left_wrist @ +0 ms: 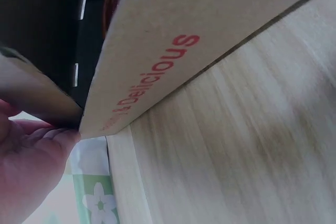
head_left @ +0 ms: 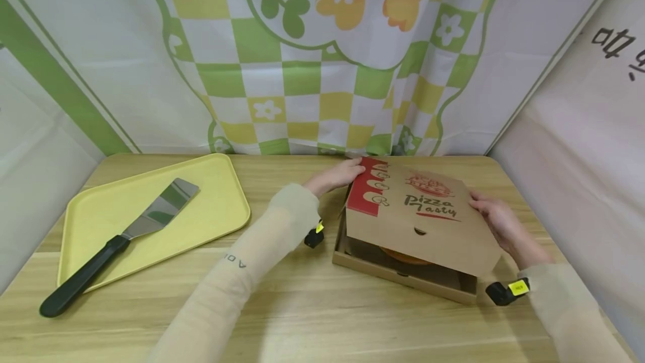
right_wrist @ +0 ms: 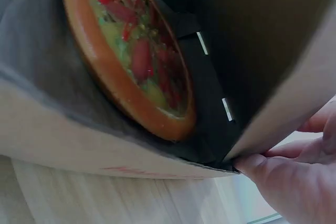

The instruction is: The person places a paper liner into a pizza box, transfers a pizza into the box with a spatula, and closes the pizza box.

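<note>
A cardboard pizza box (head_left: pixel 430 195) stands on the right side of the table, its lid partly raised at the front. Through the gap shows a pizza (right_wrist: pixel 139 56) with an orange-brown crust and red and green toppings. At the box's back left corner my left hand (head_left: pixel 339 175) grips the lid by its side. My right hand (head_left: pixel 499 223) holds the lid's right side; in the right wrist view its thumb (right_wrist: pixel 254 166) lies at the corner where lid and base meet. Part of each hand's fingers is hidden behind the lid.
To the left lies a yellow tray (head_left: pixel 211 195). A spatula (head_left: pixel 151 214) with a black handle rests across it, the handle reaching past the tray's near edge. A checked curtain (head_left: pixel 302 77) hangs behind the wooden table (head_left: pixel 302 307).
</note>
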`<state>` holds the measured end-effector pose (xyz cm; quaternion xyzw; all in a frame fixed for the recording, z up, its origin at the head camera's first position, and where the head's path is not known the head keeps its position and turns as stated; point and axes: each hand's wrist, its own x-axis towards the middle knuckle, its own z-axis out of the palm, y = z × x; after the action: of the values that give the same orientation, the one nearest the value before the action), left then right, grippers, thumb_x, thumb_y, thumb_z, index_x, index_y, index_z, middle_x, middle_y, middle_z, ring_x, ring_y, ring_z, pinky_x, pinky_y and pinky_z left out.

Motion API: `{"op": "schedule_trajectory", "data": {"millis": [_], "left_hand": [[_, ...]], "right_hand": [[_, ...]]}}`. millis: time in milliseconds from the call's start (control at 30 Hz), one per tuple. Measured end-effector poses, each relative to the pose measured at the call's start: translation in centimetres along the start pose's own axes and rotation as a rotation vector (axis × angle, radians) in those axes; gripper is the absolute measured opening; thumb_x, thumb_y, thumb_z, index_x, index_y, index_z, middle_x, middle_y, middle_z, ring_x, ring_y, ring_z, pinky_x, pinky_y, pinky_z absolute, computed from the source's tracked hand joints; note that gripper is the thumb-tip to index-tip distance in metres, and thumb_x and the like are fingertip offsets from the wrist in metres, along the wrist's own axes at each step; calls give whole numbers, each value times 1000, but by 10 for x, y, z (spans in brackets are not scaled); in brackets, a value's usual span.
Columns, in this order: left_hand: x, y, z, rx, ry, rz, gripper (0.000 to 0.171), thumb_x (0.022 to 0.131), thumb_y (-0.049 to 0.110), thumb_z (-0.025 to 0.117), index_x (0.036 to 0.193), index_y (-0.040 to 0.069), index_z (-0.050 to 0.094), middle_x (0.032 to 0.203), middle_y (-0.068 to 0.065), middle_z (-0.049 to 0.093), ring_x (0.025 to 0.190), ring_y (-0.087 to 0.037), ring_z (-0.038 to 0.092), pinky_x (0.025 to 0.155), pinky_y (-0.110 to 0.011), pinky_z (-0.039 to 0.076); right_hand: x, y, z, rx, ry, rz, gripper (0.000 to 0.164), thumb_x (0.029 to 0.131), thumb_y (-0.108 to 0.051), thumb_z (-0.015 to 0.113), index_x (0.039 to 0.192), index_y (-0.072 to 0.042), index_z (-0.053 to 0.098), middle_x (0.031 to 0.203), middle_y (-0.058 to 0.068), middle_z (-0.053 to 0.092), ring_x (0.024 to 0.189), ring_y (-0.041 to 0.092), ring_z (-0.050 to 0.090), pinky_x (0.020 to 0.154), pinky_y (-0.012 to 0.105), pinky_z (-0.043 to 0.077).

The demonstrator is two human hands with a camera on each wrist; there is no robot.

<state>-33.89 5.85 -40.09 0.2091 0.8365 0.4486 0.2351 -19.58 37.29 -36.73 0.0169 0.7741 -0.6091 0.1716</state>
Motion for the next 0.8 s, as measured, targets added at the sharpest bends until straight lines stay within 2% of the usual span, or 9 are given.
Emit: {"op": "schedule_trajectory", "data": {"millis": [133,200,267,333,533,633,700,733,800], "left_hand": [[76,-70,11,66,31,85,58,99,31,32,145,6,9,151,-9,13,137,-19,12,109,-30,14],[112,-104,16,112,43,116,61,97,40,34,146,14,8,151,-4,15,136,-14,14,108,-29,17],[135,-129,19,154,54,153,63,95,46,35,146,20,8,150,0,17,135,-10,17,107,-29,19],[142,-136,21,208,78,167,64,94,46,37,146,20,11,149,0,22,133,-10,22,106,-29,22],[81,-74,19,314,100,112,56,97,28,41,143,2,23,144,-15,31,130,-22,32,104,-32,28],[107,-98,20,291,95,119,61,94,39,44,144,10,24,144,-7,32,130,-16,31,104,-31,27],[150,-137,24,310,102,136,69,89,53,45,144,17,25,143,-1,34,129,-12,32,103,-32,29],[159,-144,25,325,93,126,72,86,58,45,144,19,26,143,0,34,129,-12,32,103,-31,29],[147,-133,22,362,69,101,74,85,59,45,143,17,28,142,-1,35,129,-12,33,103,-31,30]], "right_hand": [[2,3,2,16,-20,-23,60,100,-17,26,139,6,-14,145,28,-12,131,24,24,81,11,38],[3,4,4,19,-10,-31,59,100,-15,26,138,7,-14,145,26,-16,135,34,1,93,16,34],[3,4,6,5,2,-39,59,100,-13,26,138,8,-14,144,26,-17,133,38,-6,103,25,27],[3,4,8,-10,15,-46,59,99,-11,27,138,8,-13,144,26,-17,133,38,-7,108,35,16],[1,4,11,-113,53,-56,59,99,-12,30,138,10,-9,144,28,-12,133,38,-5,106,42,12],[-1,1,10,-263,81,-59,61,99,-18,35,139,12,0,144,32,-1,133,41,7,105,37,24],[-3,-1,10,-365,97,-60,62,98,-21,37,138,14,6,142,35,8,130,43,17,101,33,32],[-5,-2,10,-417,105,-60,62,98,-23,38,138,15,9,141,36,13,128,43,23,98,32,36],[-7,-4,11,-463,102,-62,61,98,-24,38,137,16,13,139,36,19,125,43,30,94,32,40]]}}
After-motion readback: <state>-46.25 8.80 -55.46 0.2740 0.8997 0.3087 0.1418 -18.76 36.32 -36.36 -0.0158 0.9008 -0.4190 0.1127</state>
